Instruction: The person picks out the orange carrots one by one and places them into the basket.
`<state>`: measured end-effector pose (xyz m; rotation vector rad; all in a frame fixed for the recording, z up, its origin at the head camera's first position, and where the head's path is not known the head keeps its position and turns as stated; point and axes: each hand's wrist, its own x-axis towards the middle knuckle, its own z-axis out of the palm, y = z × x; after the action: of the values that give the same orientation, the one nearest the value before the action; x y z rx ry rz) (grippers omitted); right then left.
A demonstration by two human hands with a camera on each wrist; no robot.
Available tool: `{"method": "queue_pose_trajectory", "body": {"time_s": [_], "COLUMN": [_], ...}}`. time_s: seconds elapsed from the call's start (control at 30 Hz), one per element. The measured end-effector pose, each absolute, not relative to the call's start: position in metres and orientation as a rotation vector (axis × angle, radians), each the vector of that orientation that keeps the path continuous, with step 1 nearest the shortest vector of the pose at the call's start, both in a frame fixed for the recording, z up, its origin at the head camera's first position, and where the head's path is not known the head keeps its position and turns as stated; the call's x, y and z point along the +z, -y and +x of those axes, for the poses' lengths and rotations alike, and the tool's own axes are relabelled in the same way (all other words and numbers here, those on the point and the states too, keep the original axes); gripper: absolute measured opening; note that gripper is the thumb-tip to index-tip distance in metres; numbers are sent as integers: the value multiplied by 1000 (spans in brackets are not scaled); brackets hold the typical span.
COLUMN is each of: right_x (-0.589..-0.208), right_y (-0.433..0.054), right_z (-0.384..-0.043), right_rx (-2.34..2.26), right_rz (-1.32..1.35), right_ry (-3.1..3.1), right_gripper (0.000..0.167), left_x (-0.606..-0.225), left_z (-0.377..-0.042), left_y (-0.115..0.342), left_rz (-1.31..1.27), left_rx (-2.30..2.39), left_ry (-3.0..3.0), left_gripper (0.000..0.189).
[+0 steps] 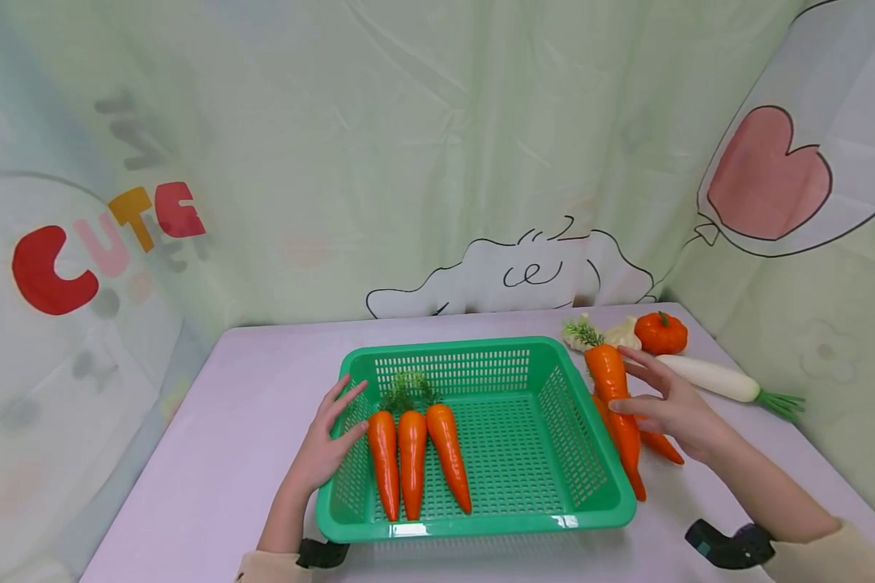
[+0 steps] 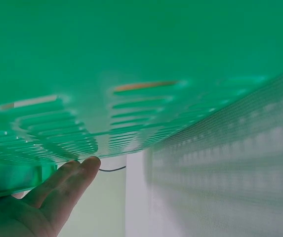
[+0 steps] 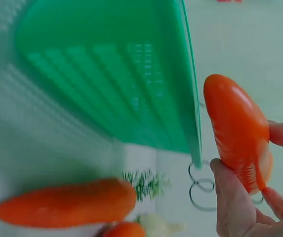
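My right hand (image 1: 667, 409) grips an orange carrot (image 1: 608, 376) with a leafy green top, between thumb and fingers. It holds the carrot up beside the right rim of a green plastic basket (image 1: 474, 530), tip toward me. The right wrist view shows this carrot (image 3: 237, 126) above the level of the rim. At the basket's left side, my left hand (image 1: 324, 445) rests with fingers spread and extended, touching the rim. Three carrots lie side by side in the left part of the basket, the rightmost carrot (image 1: 448, 457) slanted.
On the table right of the basket lies another carrot (image 1: 659, 447), partly hidden by my right hand. Behind it are a white radish (image 1: 710, 376) with green leaves, an orange pumpkin (image 1: 660, 333) and garlic bulbs (image 1: 622, 334). A printed curtain (image 1: 437, 162) surrounds the table.
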<state>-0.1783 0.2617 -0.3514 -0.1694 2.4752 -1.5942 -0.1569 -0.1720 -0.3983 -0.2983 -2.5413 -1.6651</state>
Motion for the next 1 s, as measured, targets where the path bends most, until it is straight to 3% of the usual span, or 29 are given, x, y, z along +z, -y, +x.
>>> {"method": "queue_pose_trajectory", "body": {"time_s": [0.77,1.0], "right_x": [-332,-320], "right_y": [-198,-182], "right_z": [-167,-171], "right_rx": [-1614,-1562], "right_rz": [-270,-333], "right_ry": [-2252,-2211], "right_gripper": [83,85], "left_x": [-398,-416], "left_z": [-158,-167], "left_y": [172,177], "left_rz": [-313,-319], "left_rx": [-1660,-1642], "left_ry": [2545,2539], "left_gripper": [50,50]}}
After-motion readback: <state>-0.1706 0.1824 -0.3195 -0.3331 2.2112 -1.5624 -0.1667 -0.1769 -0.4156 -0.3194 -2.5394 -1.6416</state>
